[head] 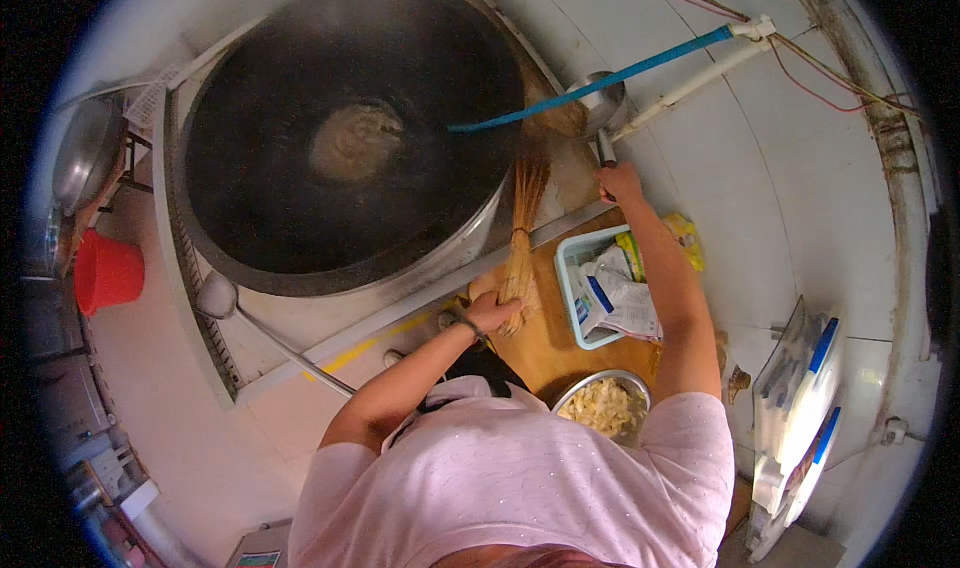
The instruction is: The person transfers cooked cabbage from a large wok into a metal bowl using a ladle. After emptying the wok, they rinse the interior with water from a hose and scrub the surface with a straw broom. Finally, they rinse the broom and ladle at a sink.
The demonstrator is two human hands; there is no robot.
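Note:
My left hand [493, 313] grips the bound end of a bamboo wok brush [521, 245], whose bristles point away towards the wok's right rim. With my right hand [621, 184] I hold the dark handle of a metal ladle [602, 102]; its bowl is beside the tiled wall. A very large dark wok [262, 193] is set in the stove ahead of me. Murky liquid [356, 140] lies at its bottom. A blue hose [600, 84] on a pale pipe reaches over the wok's right side, crossing in front of the ladle bowl.
A light-blue plastic basket [564, 290] with packets stands on a wooden board [544, 343], near a metal bowl of pale food pieces [600, 406]. A long-handled scoop [217, 298] leans at the stove's left corner. Further left is a red bucket [112, 271]. Wires hang along the wall.

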